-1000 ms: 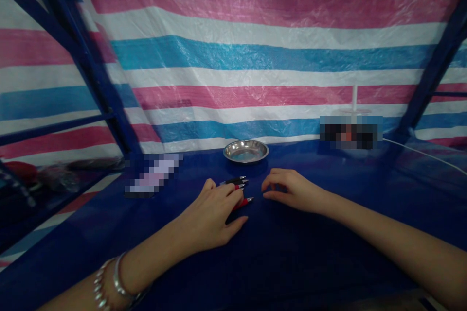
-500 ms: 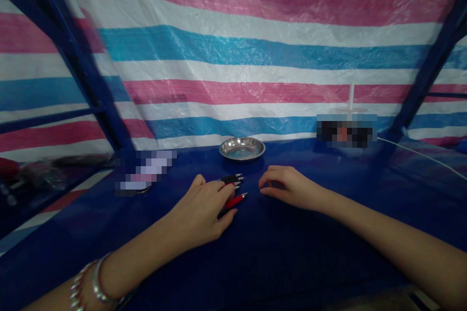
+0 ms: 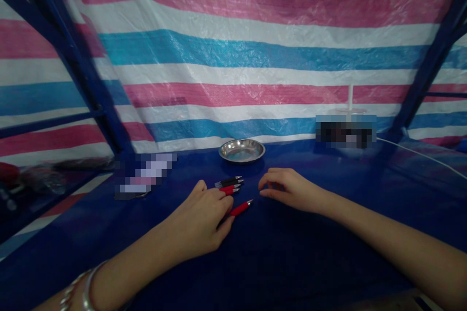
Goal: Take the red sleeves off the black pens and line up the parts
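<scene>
My left hand (image 3: 197,221) rests on the blue table top with its fingers spread, the fingertips at the rear ends of a small group of black and red pens (image 3: 229,184). A single red pen (image 3: 241,208) lies just right of my left fingers, its rear end close to them or under them. My right hand (image 3: 290,189) hovers or rests to the right of the pens, fingers loosely curled, holding nothing. Its fingertips stand apart from the red pen. Silver bracelets (image 3: 84,294) circle my left wrist.
A shallow steel dish (image 3: 241,150) stands behind the pens. Two pixelated objects (image 3: 146,173) (image 3: 346,131) sit at the back left and right, the right one below a white rod (image 3: 350,99). A white cable (image 3: 419,154) runs right. Blue frame posts (image 3: 83,73) and a striped tarp (image 3: 255,58) surround the table.
My left hand has drawn back down and left, uncovering more of the pens. The single red pen now lies more apart from the group. The view has shifted slightly; my right hand has barely moved.
</scene>
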The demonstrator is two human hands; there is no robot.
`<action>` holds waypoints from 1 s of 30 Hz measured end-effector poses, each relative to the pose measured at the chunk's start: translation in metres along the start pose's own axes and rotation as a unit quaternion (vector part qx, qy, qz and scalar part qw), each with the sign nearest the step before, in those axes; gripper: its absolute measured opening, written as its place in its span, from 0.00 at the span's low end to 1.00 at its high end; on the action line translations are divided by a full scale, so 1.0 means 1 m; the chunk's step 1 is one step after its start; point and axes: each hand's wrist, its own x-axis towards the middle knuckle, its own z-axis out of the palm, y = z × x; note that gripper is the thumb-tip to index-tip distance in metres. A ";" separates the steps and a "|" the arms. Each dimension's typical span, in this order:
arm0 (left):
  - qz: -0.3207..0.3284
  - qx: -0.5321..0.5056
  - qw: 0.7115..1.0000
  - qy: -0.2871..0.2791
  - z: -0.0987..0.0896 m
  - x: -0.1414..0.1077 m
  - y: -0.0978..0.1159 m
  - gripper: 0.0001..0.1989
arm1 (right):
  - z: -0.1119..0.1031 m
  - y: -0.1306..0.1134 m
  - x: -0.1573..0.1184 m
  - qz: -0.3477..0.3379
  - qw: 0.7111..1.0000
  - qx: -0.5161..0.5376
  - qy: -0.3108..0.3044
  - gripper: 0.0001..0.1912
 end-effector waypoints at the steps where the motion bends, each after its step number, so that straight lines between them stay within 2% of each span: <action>1: 0.002 0.001 1.000 0.000 0.001 0.000 0.000 0.07 | 0.000 0.000 0.000 0.002 1.000 0.002 0.000 0.10; 14: 0.002 0.000 1.000 -0.028 0.004 -0.001 0.001 0.05 | 0.000 -0.001 -0.001 0.002 1.000 -0.004 -0.002 0.12; 23: 0.009 -0.043 0.998 0.053 0.011 0.003 0.001 0.07 | 0.001 0.002 0.002 -0.023 0.999 0.043 0.012 0.14; 26: 0.009 -0.060 0.996 0.066 0.011 0.003 0.002 0.07 | 0.002 0.001 0.002 -0.016 0.998 0.065 0.005 0.17; 30: 0.004 -0.066 0.996 0.067 0.010 0.004 0.003 0.07 | 0.001 -0.003 0.000 0.003 0.989 0.147 -0.019 0.19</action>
